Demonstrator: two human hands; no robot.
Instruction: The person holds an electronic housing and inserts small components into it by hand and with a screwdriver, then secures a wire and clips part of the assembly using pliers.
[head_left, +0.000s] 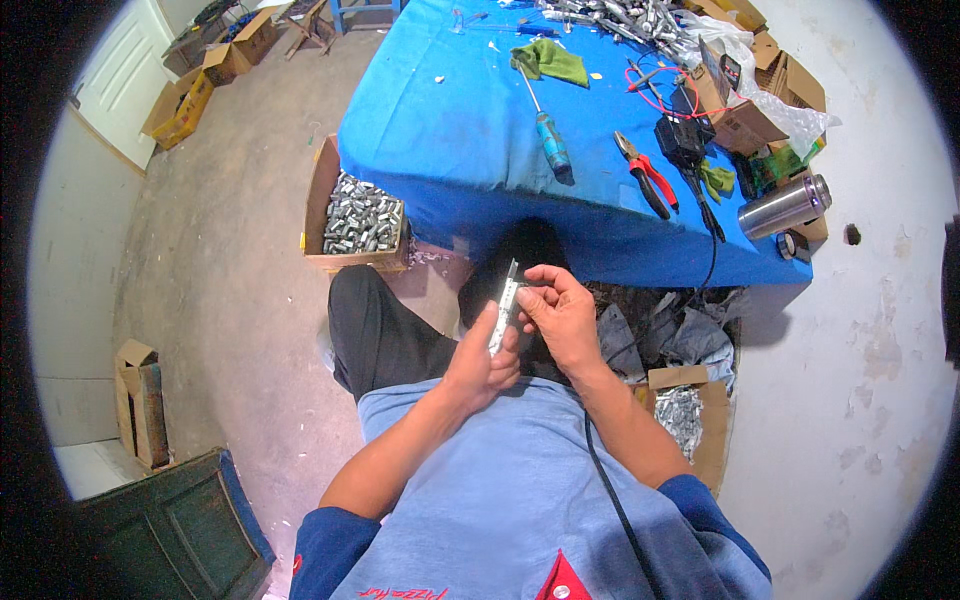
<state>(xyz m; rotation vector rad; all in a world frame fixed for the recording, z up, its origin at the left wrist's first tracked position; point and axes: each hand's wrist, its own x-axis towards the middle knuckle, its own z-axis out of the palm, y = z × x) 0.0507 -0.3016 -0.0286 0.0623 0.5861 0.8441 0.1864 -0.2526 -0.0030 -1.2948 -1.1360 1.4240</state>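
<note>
My left hand (484, 354) is closed around a slim, light-coloured strip-like part (507, 296), holding it upright above my lap. The part has small dark marks along its face and a thin, darker metallic upper end. My right hand (562, 318) is closed in a pinch at the part's right side, near its upper end. Whatever lies between those right fingertips is too small to make out. Beyond my hands, a screwdriver (552, 145) with a blue handle and pliers (649, 177) with red and black grips lie on the blue-covered table (440, 130).
A cardboard box (318, 205) of small metal parts stands at the table's left corner; another box (712, 425) is by my right elbow. The table also carries a green cloth (552, 62), a metal parts heap (625, 22), a black adapter (684, 140) with cables and a steel flask (785, 207).
</note>
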